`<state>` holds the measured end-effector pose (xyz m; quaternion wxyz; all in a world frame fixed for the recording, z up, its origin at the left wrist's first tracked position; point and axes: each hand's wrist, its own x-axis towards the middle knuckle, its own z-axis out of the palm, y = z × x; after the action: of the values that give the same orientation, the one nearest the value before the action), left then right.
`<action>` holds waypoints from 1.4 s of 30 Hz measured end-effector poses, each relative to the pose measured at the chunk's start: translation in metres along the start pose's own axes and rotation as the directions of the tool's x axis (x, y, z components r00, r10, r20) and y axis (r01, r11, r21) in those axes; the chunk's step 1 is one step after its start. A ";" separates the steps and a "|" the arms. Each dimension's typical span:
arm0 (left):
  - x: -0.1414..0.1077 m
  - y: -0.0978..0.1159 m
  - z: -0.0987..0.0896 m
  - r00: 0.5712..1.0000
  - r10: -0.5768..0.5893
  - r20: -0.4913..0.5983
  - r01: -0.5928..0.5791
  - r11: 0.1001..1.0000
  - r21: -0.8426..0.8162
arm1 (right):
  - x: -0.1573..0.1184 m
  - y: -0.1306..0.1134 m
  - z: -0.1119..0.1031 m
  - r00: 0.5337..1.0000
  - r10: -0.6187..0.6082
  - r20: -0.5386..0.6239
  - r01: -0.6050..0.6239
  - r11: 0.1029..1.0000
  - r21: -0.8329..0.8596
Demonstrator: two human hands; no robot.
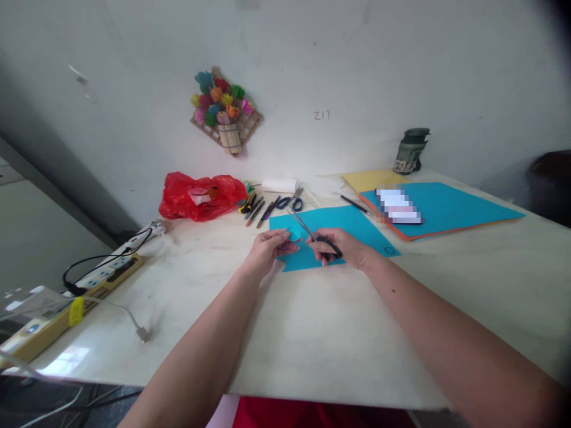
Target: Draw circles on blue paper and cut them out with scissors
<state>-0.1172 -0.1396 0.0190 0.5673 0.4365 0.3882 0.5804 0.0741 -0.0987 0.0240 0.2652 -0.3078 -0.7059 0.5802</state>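
Observation:
Between the thumb and fingers of my left hand (270, 246) is a small piece of blue paper (295, 233). My right hand (339, 246) is wrapped round the black handles of a pair of scissors (304, 225). The blades point up and left, close beside the small piece. Under both hands lies a blue sheet (357, 223) with a small dark oval drawn near its right corner. Just behind the sheet rests a second pair of scissors with dark blue handles (297, 204).
Several markers (256, 214) and a red plastic bag (196, 196) lie back left. A phone (399, 206) rests on stacked coloured sheets (459, 208) at right, near a bottle (410, 151). A power strip (107, 276) and cables run along the left edge.

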 end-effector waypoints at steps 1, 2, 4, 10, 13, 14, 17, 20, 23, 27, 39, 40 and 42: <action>0.000 0.000 0.000 1.000 -0.001 -0.001 0.001 1.000 0.002 | 0.001 0.000 0.000 1.000 -0.001 -0.021 0.002 1.000 0.027; 0.001 -0.001 0.000 1.000 -0.004 -0.001 0.004 1.000 0.006 | 0.002 0.001 0.000 0.999 -0.003 -0.043 0.005 0.998 0.055; 0.001 -0.001 0.000 1.000 -0.010 -0.006 0.010 1.000 0.013 | 0.005 0.003 0.001 0.994 -0.010 -0.108 0.021 0.994 0.107; 0.000 -0.003 0.003 1.000 0.001 -0.023 0.001 0.998 0.067 | 0.011 0.006 0.010 0.964 -0.038 -0.263 0.096 0.973 0.211; -0.001 -0.004 0.007 1.000 -0.014 -0.006 0.014 0.996 0.087 | 0.012 0.004 0.014 0.944 -0.050 -0.326 0.130 0.965 0.229; -0.001 -0.005 0.008 1.000 -0.021 0.002 0.021 0.996 0.089 | 0.012 0.003 0.015 0.937 -0.052 -0.345 0.138 0.964 0.228; -0.002 -0.006 0.011 0.998 -0.046 0.031 0.044 0.996 0.077 | 0.012 0.000 0.016 0.924 -0.045 -0.380 0.138 0.966 0.220; -0.002 -0.007 0.011 0.997 -0.058 0.050 0.055 0.997 0.057 | 0.011 -0.002 0.015 0.914 -0.040 -0.404 0.135 0.968 0.210; -0.003 -0.006 0.010 0.994 -0.086 0.073 0.081 0.994 0.072 | 0.010 -0.004 0.014 0.923 -0.071 -0.378 0.148 0.973 0.178; -0.003 -0.004 0.009 0.991 -0.110 0.071 0.100 0.986 0.132 | 0.008 -0.008 0.015 0.953 -0.116 -0.279 0.150 0.983 0.103; 0.000 -0.006 0.004 1.000 -0.023 0.006 0.022 0.993 0.114 | 0.009 -0.004 0.011 0.914 -0.013 -0.406 0.116 0.966 0.229; -0.001 -0.006 0.004 1.000 -0.020 0.008 0.019 0.993 0.115 | 0.008 -0.005 0.012 0.919 -0.007 -0.393 0.109 0.966 0.236; -0.001 -0.006 0.005 1.000 -0.018 0.005 0.017 0.993 0.114 | 0.008 -0.006 0.016 0.923 -0.002 -0.385 0.107 0.962 0.251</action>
<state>-0.1109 -0.1405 0.0150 0.5478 0.4667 0.4228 0.5508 0.0563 -0.1037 0.0267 0.4523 -0.3560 -0.5647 0.5914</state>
